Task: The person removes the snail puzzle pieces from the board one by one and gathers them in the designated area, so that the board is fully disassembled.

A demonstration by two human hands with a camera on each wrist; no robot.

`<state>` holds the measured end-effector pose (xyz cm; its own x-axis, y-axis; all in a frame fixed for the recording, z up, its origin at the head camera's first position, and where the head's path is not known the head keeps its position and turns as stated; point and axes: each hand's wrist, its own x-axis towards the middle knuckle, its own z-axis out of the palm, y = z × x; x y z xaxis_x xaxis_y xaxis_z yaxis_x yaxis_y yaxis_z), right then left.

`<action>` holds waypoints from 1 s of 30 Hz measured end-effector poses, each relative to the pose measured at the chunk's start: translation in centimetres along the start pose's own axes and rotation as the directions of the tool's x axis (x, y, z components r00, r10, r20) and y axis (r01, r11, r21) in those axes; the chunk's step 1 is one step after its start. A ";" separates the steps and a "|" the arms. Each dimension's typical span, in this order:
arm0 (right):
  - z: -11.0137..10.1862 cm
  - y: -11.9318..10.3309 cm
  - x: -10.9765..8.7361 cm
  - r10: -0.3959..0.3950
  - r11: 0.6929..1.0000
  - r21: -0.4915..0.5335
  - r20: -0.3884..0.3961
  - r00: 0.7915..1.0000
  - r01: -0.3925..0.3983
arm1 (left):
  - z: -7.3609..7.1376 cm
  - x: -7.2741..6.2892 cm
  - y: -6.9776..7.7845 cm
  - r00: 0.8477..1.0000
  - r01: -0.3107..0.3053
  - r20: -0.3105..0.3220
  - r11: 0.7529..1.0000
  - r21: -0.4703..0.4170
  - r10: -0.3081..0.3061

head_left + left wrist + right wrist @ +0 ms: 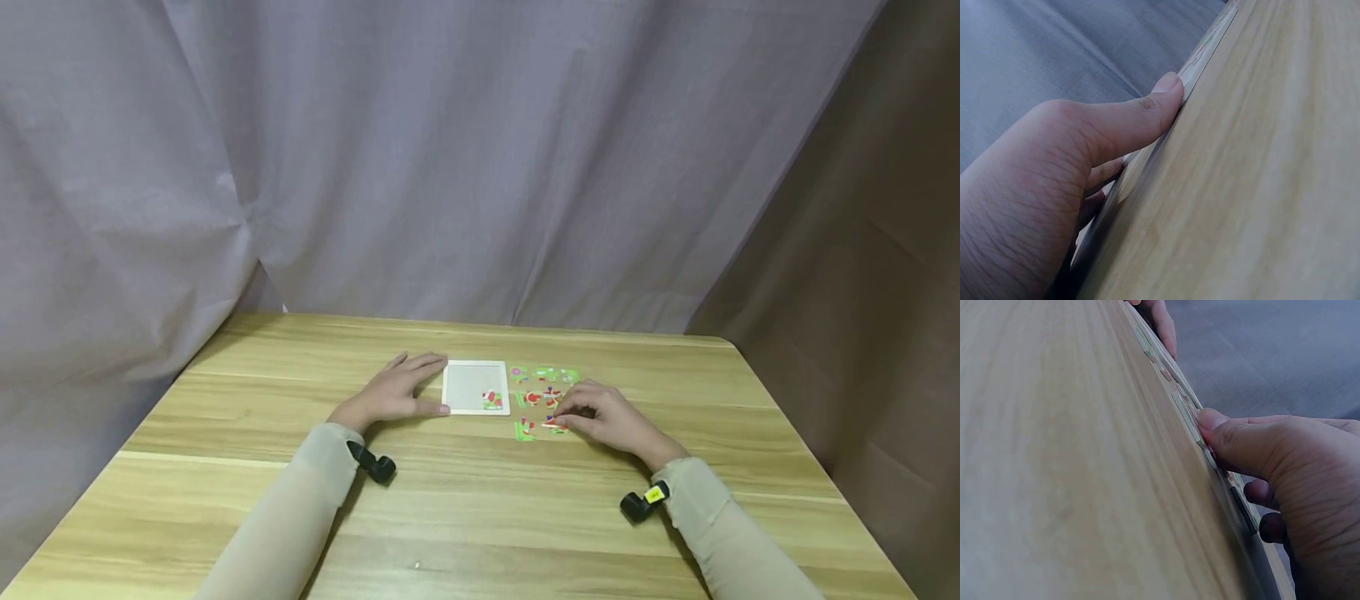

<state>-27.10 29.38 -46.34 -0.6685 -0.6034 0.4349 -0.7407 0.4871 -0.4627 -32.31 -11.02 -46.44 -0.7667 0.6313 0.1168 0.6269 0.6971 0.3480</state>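
Observation:
A white square puzzle tray (463, 413) lies on the table with one printed piece (492, 400) in its lower right corner. My left hand (396, 392) rests at the tray's left side with fingers spread, fingertips at the upper corner and thumb on the lower one. In the left wrist view that thumb (1147, 106) lies straight along the tray's edge. To the right, my right hand (611, 418) pinches a red-and-white puzzle piece (553, 426) between thumb and fingers, low over the table. Its other fingers are bent under the palm.
Several colourful puzzle pieces (546, 374) lie in rows right of the tray, partly hidden by the right hand. The wooden table (480, 517) reaches back to a grey curtain (450, 167). A small pale speck (417, 565) is near the front.

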 end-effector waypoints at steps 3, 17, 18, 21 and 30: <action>-0.1 -0.1 0.1 -0.007 1.000 -0.007 -0.008 1.000 0.007 | -0.1 0.0 0.1 1.000 -0.002 -0.007 1.000 -0.002 0.002; -0.3 -1.0 1.2 0.010 1.000 -0.015 -0.022 1.000 -0.010 | 0.0 0.0 -0.1 1.000 -0.003 -0.005 1.000 0.004 0.003; -0.2 -1.2 1.5 0.009 1.000 -0.009 -0.022 1.000 -0.009 | 0.1 -0.1 -0.2 1.000 -0.005 -0.003 1.000 0.001 0.005; 0.0 -1.8 2.7 0.005 1.000 0.003 -0.007 1.000 -0.005 | 0.3 -0.2 -0.2 1.000 -0.013 -0.004 1.000 -0.005 0.013; 2.0 -4.2 7.6 0.090 0.995 0.020 0.156 0.984 -0.094 | 0.1 -0.1 -0.2 1.000 -0.013 -0.012 1.000 -0.018 0.013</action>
<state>-28.95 21.51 -42.66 -0.7139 -0.6478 0.2659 -0.6728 0.5293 -0.5168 -32.31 -11.21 -46.61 -0.7602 0.6361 0.1324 0.6344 0.6826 0.3628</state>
